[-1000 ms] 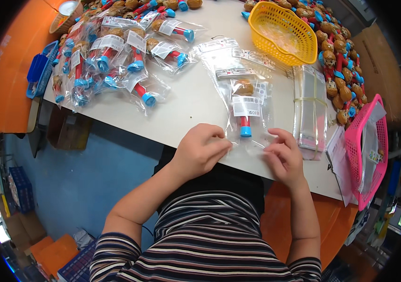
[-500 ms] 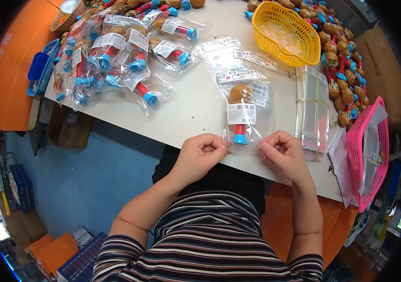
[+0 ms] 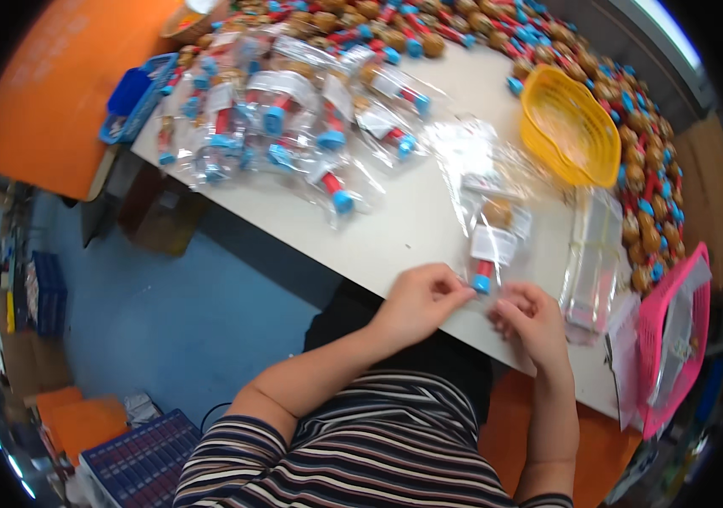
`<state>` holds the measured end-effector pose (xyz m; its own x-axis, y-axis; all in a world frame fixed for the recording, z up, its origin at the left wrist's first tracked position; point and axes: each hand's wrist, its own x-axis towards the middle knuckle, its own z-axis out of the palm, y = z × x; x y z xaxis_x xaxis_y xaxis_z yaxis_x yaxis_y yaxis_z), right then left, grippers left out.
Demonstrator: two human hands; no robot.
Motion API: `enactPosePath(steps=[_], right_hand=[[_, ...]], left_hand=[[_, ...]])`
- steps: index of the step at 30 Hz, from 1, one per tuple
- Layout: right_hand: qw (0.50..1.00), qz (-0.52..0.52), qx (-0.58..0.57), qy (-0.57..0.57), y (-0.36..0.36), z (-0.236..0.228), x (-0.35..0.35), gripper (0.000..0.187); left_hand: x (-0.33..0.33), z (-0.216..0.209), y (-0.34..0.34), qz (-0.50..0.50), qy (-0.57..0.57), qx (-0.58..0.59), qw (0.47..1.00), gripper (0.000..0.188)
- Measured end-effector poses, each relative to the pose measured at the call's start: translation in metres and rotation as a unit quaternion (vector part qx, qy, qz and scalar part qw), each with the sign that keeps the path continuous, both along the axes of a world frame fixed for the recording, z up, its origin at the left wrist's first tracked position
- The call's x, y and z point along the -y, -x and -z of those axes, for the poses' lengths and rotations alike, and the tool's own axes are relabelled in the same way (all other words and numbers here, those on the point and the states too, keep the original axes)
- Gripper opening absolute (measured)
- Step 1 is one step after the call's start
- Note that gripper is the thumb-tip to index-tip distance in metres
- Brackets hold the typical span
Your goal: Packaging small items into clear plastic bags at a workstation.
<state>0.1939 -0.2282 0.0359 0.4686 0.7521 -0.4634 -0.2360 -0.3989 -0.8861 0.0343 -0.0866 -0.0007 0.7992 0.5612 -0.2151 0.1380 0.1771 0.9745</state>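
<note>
In front of me on the white table lies a clear plastic bag (image 3: 507, 264). It holds a toy with a round brown head, a red stem and a blue base (image 3: 482, 284), and a white label covers part of the stem. My left hand (image 3: 429, 300) is closed, thumb and forefinger pinching the bag's lower left corner beside the blue base. At the lower right corner, my right hand (image 3: 535, 317) has curled fingers pinched on the film, somewhat blurred. Under the bag's far end lie more clear header bags (image 3: 463, 148).
Bagged toys (image 3: 281, 106) pile up at the left, beside a blue basket (image 3: 154, 97). Loose toys (image 3: 632, 127) heap along the far and right edges. A yellow basket (image 3: 586, 165), a banded stack of clear bags (image 3: 590, 262) and a pink basket (image 3: 649, 364) stand at the right.
The whole view has swung, so the table appears tilted and lower to the right. Both hands stay at the bag's near corners; the toy inside lies as before.
</note>
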Motion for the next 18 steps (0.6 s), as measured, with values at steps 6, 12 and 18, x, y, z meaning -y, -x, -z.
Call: enactPosePath(steps=[6,12,18], right_hand=[[0.999,-0.023,-0.032,-0.024,-0.005,0.012,0.0,0.016],[0.993,0.05,-0.089,-0.059,0.004,0.005,-0.017,0.02],[0.991,0.05,-0.087,-0.084,-0.003,0.006,-0.026,0.022]], left_hand=[[-0.001,0.007,0.003,-0.059,0.144,0.074,0.985,0.015],[-0.013,0.003,-0.001,-0.018,0.117,0.065,0.991,0.018],[-0.022,0.0,-0.005,0.043,0.155,0.142,0.977,0.015]])
